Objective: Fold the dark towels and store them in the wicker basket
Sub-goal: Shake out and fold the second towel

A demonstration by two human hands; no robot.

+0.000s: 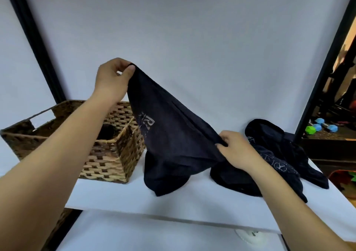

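A dark towel (169, 135) with a pale printed mark hangs stretched between my hands above the white table (134, 198). My left hand (111, 79) pinches one corner, raised high over the wicker basket (107, 160). Lower and to the right, my right hand (237, 148) grips another edge of the same towel. The towel's bottom end rests on the table. A heap of more dark towels (279, 154) lies crumpled behind and right of my right hand. Something dark lies inside the basket, mostly hidden by my left arm.
A white backdrop rises behind the table, framed by black poles at left and right. Beyond the right pole, blue and green dumbbells (319, 128) lie on the floor. A white round object (250, 235) sits below the table's front edge.
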